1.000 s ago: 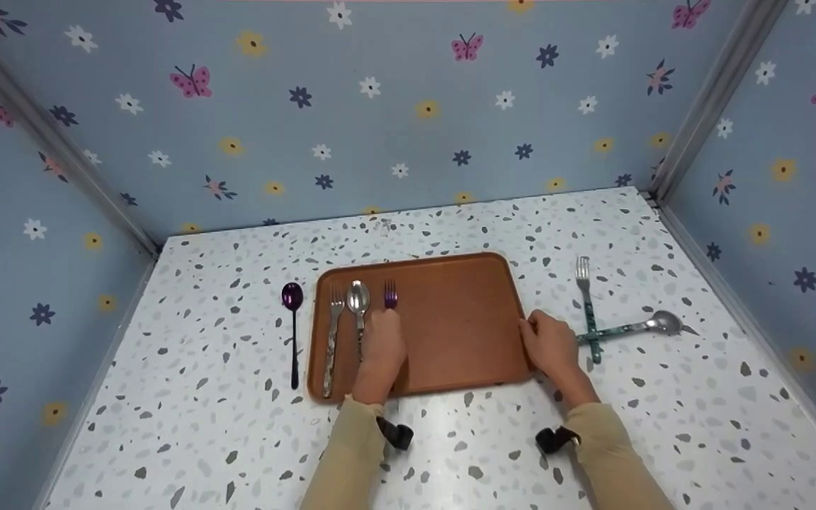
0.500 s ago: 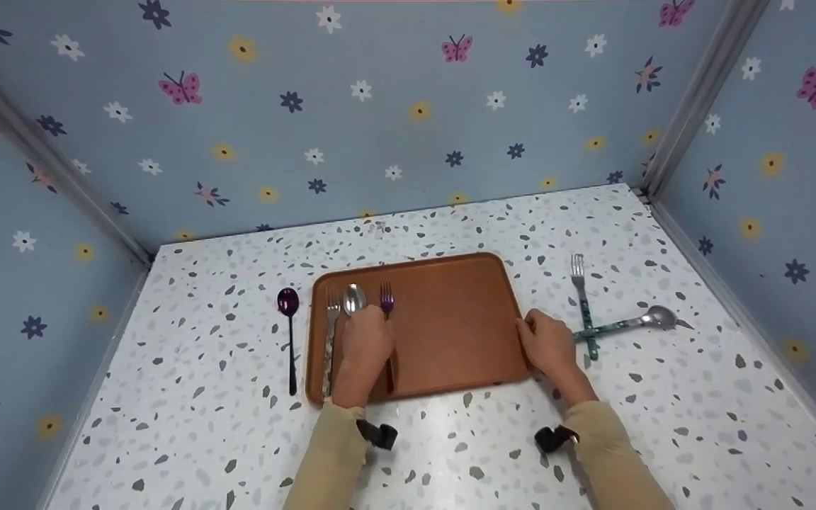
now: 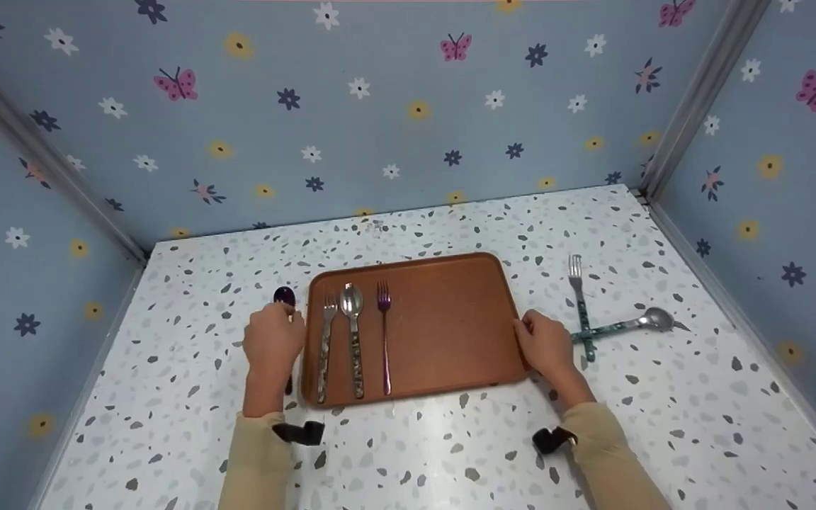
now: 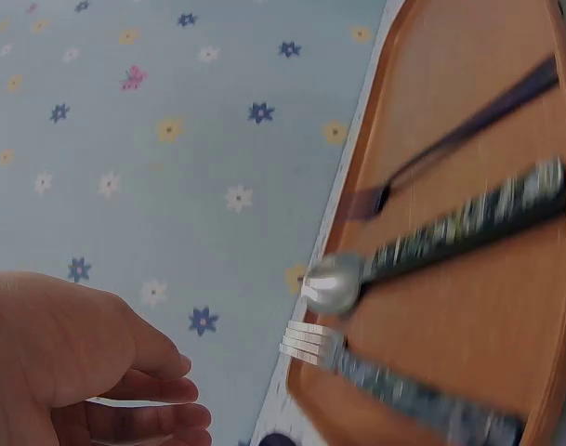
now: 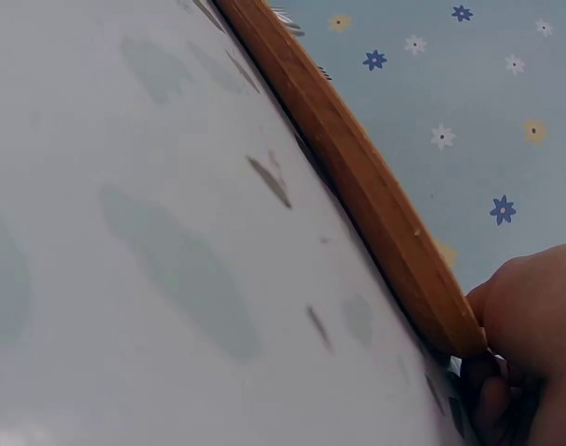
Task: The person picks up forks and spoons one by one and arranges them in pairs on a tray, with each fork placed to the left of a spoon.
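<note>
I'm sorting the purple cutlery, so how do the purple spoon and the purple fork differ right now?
The purple spoon lies on the table, left of the tray; the purple fork lies on the tray. In the head view, the left hand hides much of the spoon, while the fork shows whole. The spoon has a rounded bowl, the fork has tines. Both have purple heads that point away from the person.

L hand (image 3: pixel 273 340) palm down, loosely bent, R hand (image 3: pixel 548 345) curled in grip, forearms (image 3: pixel 258 453) extended fwd, well apart
</note>
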The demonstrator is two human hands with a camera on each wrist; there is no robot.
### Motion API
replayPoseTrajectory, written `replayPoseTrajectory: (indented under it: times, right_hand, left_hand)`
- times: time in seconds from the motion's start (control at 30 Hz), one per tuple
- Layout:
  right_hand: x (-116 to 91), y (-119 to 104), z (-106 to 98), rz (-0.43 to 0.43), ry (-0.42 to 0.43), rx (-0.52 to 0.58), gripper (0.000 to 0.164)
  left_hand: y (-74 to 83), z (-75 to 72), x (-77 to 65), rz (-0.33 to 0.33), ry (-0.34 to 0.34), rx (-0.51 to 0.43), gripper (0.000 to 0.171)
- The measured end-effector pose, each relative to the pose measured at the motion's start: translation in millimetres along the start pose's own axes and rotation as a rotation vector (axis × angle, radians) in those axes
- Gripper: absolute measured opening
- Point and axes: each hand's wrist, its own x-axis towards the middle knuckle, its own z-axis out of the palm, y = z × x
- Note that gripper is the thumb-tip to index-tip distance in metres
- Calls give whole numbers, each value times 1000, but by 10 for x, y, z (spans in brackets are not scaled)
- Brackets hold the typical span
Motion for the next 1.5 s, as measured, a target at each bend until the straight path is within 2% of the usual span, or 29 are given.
replayPoseTrajectory:
  times: [0.27,0.43,0.73,0.87,0.97,1.23,1.5]
  right_hand:
    - [38,-45,-25,-9,18,0,26]
    - [60,-74,-50,-5,9,9,26]
    - [40,-74,-58,-15,2,-3,25]
    - [22,-63,-53,-7,4,-2,26]
    - [9,-51,-48,0,3,-6,25]
    - [6,-12,-19,5,-1,-18,24]
    - [3,2,8,13,-17,-21,25]
  left_hand:
    - [-355,-128,131,-75,-13,26,30]
    - [-482,-92,154,-131,-50,59,34]
    - [-439,148,154,-103,-96,90,33]
    - [-417,221,161,-82,-112,98,21]
    - [-407,253,161,-64,-113,105,13]
    - [-395,312,170,-40,-101,133,13]
    - [-400,321,193,-89,-89,113,9]
